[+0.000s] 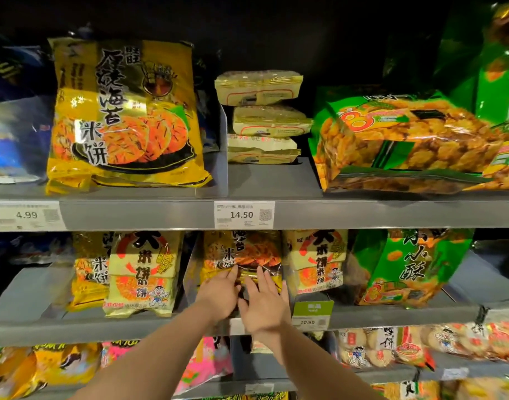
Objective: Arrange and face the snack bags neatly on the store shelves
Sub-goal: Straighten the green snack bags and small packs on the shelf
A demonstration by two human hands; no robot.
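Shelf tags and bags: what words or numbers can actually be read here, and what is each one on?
"4.99" on the white price tag at the upper shelf's left edge.
"14.50" on the white price tag at the upper shelf's middle.
"10.90" on the green-topped tag on the middle shelf.
"米饼" on the big yellow bag on the upper shelf.
"8" on the lying green bag.
Small print and codes on the tags: too blurred to read.
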